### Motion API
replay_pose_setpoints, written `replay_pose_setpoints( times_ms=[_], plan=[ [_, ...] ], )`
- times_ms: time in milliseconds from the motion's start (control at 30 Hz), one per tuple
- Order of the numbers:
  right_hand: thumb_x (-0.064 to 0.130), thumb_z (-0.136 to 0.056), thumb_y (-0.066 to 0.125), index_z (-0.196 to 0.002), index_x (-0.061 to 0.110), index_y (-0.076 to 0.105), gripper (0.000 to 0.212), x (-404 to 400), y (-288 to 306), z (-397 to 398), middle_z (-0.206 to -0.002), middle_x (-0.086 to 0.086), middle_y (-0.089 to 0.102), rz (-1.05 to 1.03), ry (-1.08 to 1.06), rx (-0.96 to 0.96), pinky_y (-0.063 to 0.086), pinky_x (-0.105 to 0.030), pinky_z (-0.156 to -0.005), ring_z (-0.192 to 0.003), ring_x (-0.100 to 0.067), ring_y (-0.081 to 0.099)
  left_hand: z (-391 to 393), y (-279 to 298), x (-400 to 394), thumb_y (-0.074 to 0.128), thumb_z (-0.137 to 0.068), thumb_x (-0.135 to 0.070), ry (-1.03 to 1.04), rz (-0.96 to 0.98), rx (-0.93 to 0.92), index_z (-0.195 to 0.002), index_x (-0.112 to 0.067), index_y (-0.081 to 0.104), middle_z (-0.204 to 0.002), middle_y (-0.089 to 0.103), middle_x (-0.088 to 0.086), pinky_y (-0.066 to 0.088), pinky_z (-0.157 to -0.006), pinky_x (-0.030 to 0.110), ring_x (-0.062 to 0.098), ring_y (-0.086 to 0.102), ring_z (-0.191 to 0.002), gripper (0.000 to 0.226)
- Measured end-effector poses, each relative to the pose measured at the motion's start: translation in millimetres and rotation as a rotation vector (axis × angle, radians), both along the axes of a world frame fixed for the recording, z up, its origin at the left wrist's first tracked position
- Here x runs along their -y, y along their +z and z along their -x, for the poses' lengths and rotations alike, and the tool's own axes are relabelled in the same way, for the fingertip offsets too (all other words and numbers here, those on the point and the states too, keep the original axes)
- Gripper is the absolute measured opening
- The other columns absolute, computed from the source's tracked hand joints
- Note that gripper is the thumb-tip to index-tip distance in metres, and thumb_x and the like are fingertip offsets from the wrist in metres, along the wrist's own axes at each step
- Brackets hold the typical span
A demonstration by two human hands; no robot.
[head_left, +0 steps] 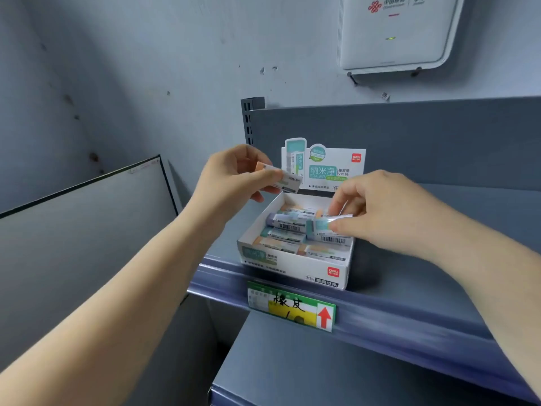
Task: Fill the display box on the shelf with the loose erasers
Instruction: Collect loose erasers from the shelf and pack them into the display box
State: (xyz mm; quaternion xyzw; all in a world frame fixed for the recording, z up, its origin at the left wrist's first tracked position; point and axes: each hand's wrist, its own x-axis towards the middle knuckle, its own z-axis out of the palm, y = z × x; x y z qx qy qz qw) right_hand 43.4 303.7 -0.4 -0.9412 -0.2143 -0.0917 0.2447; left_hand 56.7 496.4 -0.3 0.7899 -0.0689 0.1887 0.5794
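A white display box with an upright printed back card stands on the grey shelf. Several wrapped erasers lie in rows inside it. My left hand holds an orange-ended eraser just above the box's far left corner. My right hand reaches in from the right and pinches a teal eraser at the top of the pile on the box's right side.
A green and yellow price tag with a red arrow hangs on the shelf's front rail. A lower grey shelf juts out below. A grey panel leans at the left. A white router is mounted on the wall.
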Motion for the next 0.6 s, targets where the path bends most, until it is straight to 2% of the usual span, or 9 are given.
replay_pose_setpoints(
  times_ms=[167,300,400,500,600],
  plan=[
    [0.025,-0.078,0.067,-0.074,0.029,0.064,0.006,-6.2,1.9,-2.2,-0.07,0.016,0.057,0.07,-0.007,-0.029,0.037,-0.013,-0.054,-0.068,0.001,0.052,-16.9,0.5,3.8,0.066,-0.082,-0.009,-0.097,-0.036,-0.036,-0.078,-0.01,0.059,-0.081,0.074,0.005,0.049,-0.055,0.021,0.011,0.069,-0.064,0.008],
    [0.026,-0.077,0.069,-0.071,0.027,0.065,0.008,-5.1,1.6,-3.5,-0.061,0.019,0.055,0.025,-0.053,-0.078,0.035,-0.01,-0.048,-0.061,0.002,0.052,-28.9,5.4,2.5,0.067,-0.081,-0.01,-0.151,-0.063,-0.06,-0.073,-0.013,0.06,-0.081,0.074,0.004,0.05,-0.057,0.021,0.011,0.07,-0.066,0.012],
    [0.027,-0.076,0.069,-0.07,0.027,0.066,0.008,-5.8,-0.4,-4.2,-0.063,0.013,0.059,0.012,-0.06,-0.106,0.037,-0.01,-0.047,-0.054,0.002,0.052,-37.1,7.6,2.4,0.067,-0.082,-0.01,-0.197,-0.083,-0.074,-0.072,-0.011,0.059,-0.082,0.074,0.004,0.05,-0.059,0.024,0.008,0.068,-0.062,0.013],
    [0.024,-0.076,0.07,-0.067,0.027,0.065,0.011,-8.5,-0.9,-5.0,-0.064,0.01,0.062,-0.015,-0.065,-0.135,0.036,-0.004,-0.047,-0.048,0.013,0.049,-44.4,7.3,2.0,0.067,-0.082,-0.01,-0.242,-0.11,-0.087,-0.076,-0.007,0.059,-0.083,0.073,0.002,0.049,-0.06,0.026,0.008,0.068,-0.06,0.01],
    [0.022,-0.076,0.07,-0.064,0.027,0.064,0.014,-10.4,-0.5,-5.0,-0.057,0.013,0.06,-0.047,-0.091,-0.161,0.035,-0.004,-0.045,-0.045,0.014,0.049,-53.5,5.1,-0.9,0.07,-0.08,-0.014,-0.261,-0.173,-0.08,-0.078,-0.006,0.063,-0.082,0.073,0.003,0.047,-0.056,0.024,0.003,0.064,-0.056,0.011]
  ],
)
